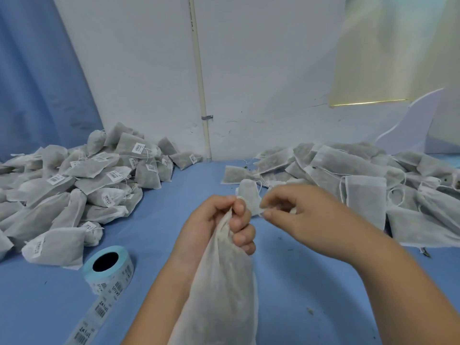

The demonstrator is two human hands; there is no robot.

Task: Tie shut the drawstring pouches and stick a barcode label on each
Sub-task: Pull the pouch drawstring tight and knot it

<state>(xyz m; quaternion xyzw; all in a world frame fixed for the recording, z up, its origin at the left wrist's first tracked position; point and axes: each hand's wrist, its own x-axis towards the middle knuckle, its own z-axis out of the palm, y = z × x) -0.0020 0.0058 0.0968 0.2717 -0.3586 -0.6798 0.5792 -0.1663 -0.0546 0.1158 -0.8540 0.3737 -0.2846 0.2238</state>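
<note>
While my left hand [219, 221] clamps the pouch [224, 295] and right hand [298, 212] pinches its drawstring [260, 212], labelled pouches [74, 185] heap leftward, untied pouches [361, 175] rightward

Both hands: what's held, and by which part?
The left hand grips the pouch at its gathered neck. The right hand pinches at the pouch's mouth, fabric or drawstring, cannot tell which.

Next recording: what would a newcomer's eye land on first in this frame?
First, the two hands at centre: the left hand grips the neck of a white pouch while the right hand pinches its gathered top. Flanking them on the blue table are a heap of labelled pouches on the left and a heap of unlabelled pouches on the right. A roll of barcode labels lies front left.
</note>
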